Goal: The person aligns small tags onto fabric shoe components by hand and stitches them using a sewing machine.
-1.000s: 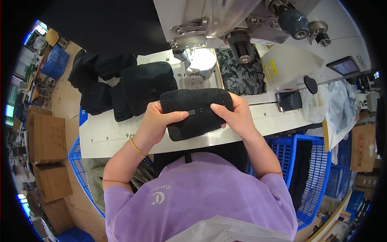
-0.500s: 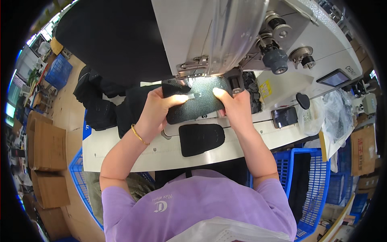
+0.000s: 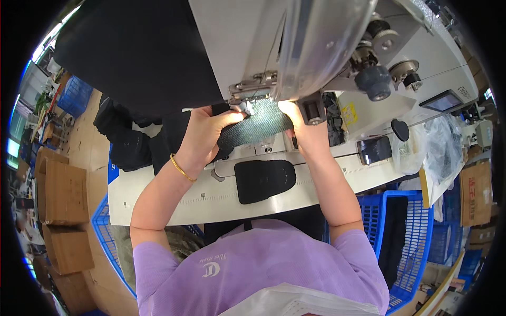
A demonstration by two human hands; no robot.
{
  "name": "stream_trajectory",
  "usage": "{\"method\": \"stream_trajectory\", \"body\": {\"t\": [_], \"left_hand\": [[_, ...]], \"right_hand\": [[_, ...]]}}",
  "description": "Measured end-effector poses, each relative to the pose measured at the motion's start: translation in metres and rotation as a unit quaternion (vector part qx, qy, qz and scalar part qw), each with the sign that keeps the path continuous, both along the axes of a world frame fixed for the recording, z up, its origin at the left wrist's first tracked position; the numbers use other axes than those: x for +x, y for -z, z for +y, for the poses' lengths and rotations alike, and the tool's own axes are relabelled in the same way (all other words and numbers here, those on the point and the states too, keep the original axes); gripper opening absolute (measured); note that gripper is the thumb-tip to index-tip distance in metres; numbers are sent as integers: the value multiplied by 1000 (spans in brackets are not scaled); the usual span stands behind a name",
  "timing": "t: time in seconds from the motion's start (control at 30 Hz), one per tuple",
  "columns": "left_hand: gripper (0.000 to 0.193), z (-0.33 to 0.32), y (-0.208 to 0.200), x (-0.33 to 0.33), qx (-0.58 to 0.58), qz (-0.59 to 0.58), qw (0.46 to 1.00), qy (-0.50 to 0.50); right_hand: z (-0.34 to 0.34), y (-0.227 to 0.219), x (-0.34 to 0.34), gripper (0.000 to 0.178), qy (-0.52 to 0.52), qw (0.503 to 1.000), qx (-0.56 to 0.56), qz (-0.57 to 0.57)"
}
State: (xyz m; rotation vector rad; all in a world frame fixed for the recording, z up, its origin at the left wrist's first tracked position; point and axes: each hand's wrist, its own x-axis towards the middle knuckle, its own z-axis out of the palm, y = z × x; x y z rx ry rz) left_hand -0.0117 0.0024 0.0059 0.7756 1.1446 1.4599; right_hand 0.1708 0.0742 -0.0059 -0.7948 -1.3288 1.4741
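Note:
A dark grey-green mesh fabric piece (image 3: 258, 125) lies under the presser foot (image 3: 242, 105) of a sewing machine (image 3: 311, 58), lit by its lamp. My left hand (image 3: 204, 132) grips the left side of the piece, thumb stretched across the top near the foot. On the right side my right hand (image 3: 305, 126) pinches the same piece, its thumb beside the lit area and its other fingers mostly hidden. A black rounded fabric piece (image 3: 264, 181) rests on the white table (image 3: 211, 206), nearer to me than both hands.
Stacks of black fabric pieces (image 3: 129, 145) sit at the left of the table. On its right are a dark shiny box (image 3: 373, 151) and clear plastic bags (image 3: 440, 139). Blue crates (image 3: 416, 258) stand under the table; cardboard boxes (image 3: 64, 192) are on the floor at left.
Both hands have moved the mesh fabric piece farther from me, deeper under the sewing machine's head, and the piece has turned slightly. The black rounded fabric piece stays in place on the table.

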Motion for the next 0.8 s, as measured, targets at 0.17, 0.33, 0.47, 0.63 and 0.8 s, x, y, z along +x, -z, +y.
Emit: {"method": "stream_trajectory", "body": {"t": [0.17,0.33,0.47,0.63,0.8], "left_hand": [[6,1,1,0,48,31,998,-14],[9,-1,1,-1,21,32,999,4],[8,-7,-1,-4,-9,-79,996,-38],[10,-16,2,-3,3,-153,988,-1],[18,-5,0,3,-7,-33,999,35]], "right_hand": [[2,-4,1,8,-21,999,-15,26],[0,-7,2,12,-15,1000,-15,6],[0,-8,5,12,-34,999,-10,6],[0,-8,7,10,-41,999,-11,5],[0,-12,3,13,-29,999,7,-23]]}}
